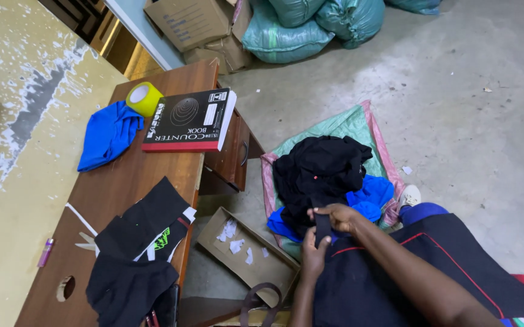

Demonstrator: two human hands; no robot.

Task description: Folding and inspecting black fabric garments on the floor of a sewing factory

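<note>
Both forearms were left bare, no sleeves reaching the left hand point(314, 254) or right hand point(338, 218). A dark navy garment point(419, 272) piped in thin red lines was worn, with blue trousers point(422, 212) and a white shoe point(410, 195) seen beyond.

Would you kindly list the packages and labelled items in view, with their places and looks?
Book: desk's far end, flat, black cover, red edge.
Cardboard box: floor behind desk, brown, blue print.
Sacks: beside it, bulging, teal.
Open carton: floor by desk, shallow, brown, paper scraps inside.
</note>
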